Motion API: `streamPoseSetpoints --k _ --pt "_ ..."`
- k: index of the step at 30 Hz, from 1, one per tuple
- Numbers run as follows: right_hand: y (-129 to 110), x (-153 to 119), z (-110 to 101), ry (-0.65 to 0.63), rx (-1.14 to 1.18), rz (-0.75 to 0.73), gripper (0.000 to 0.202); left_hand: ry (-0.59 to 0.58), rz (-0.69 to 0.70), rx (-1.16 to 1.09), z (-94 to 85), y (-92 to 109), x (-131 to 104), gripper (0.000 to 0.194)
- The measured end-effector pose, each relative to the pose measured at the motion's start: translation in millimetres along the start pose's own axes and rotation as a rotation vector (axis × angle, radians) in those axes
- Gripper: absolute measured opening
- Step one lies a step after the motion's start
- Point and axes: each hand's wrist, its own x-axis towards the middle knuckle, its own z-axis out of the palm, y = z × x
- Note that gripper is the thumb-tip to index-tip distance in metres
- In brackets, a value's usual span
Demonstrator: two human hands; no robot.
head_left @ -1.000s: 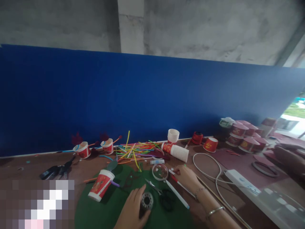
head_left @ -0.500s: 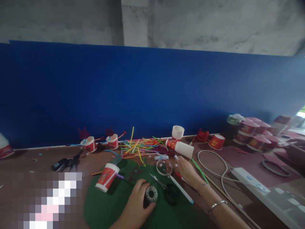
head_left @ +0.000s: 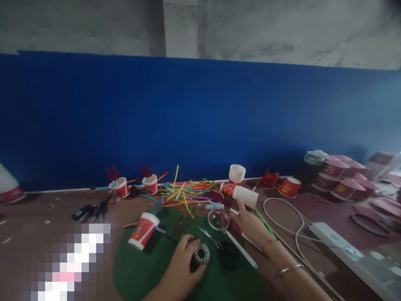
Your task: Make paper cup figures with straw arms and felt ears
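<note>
My left hand (head_left: 183,263) is wrapped around a dark cylinder with a grey ring-shaped top (head_left: 202,253), on the green mat (head_left: 131,278). Farther right, my right hand (head_left: 252,225) reaches over the table with its index finger stretched out, close to a small white stick-shaped piece (head_left: 234,211) and the lying stack of paper cups (head_left: 246,196). Beside that hand are a round clear dish (head_left: 218,219), a white pen (head_left: 242,249) and a red-and-white pen (head_left: 250,241). Black-handled scissors (head_left: 227,253) lie between my hands. A red paper cup with pipe cleaners (head_left: 143,231) leans on the mat's left part.
Colourful pipe cleaners (head_left: 184,192) lie in a heap near the blue wall (head_left: 188,121). Two decorated cups (head_left: 120,188) stand to their left. A dark tool (head_left: 89,212) rests farther left. On the right are a white cable (head_left: 282,200), a power strip (head_left: 332,240) and stacked red cups (head_left: 347,189).
My right hand has drawn slightly away from the small white piece, and its index finger is now straighter. My left hand still holds the cylinder. The whole view has shifted slightly.
</note>
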Motion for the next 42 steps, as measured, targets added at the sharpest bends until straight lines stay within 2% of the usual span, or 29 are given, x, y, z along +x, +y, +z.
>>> streamPoseSetpoints --k 2,4,6,9,12,14,16,18,20,22,25,30,35,42 --pt "-12 -3 -9 0.037 0.168 -0.071 0.045 -0.001 -0.001 0.005 0.8 -1 0 0.052" --pt "-27 -6 -13 0.078 0.451 -0.1 0.04 0.005 0.002 0.007 1.5 -2 0 0.054" --pt "-43 -10 -14 0.03 0.801 0.021 0.034 0.019 -0.001 0.002 2.1 -2 1 0.061" --pt "-63 -17 -10 -0.207 1.322 0.168 0.031 0.048 -0.008 -0.005 2.4 -2 2 0.056" --pt "-79 -25 -2 -0.414 1.557 0.23 0.023 0.058 -0.012 -0.009 1.5 0 2 0.044" --pt "-87 -30 7 -0.46 1.48 0.287 0.011 0.053 -0.013 -0.014 0.4 1 2 0.044" --pt "-93 -34 17 -0.456 1.287 0.263 0.026 0.051 0.002 -0.028 -1.0 3 2 0.043" --pt "-95 -38 27 -0.352 1.104 0.142 0.033 0.043 0.024 -0.048 -2.1 3 2 0.041" --pt "-94 -40 35 -0.172 0.962 0.007 0.029 0.032 0.031 -0.067 -2.7 3 2 0.039" --pt "-93 -42 42 -0.04 0.829 -0.062 0.024 0.027 0.026 -0.078 -2.9 4 3 0.038" --pt "-92 -43 49 -0.023 0.666 -0.055 0.019 0.03 0.024 -0.094 -2.9 4 4 0.034" --pt "-92 -44 54 0.007 0.636 -0.052 0.028 0.02 0.009 -0.101 -2.8 4 4 0.041" --pt "-95 -47 57 0.04 0.597 -0.114 0.025 0.027 0.025 -0.114 -2.2 3 3 0.037" --pt "-99 -49 65 0.013 0.615 -0.076 0.024 0.024 0.008 -0.104 -0.5 0 4 0.042"
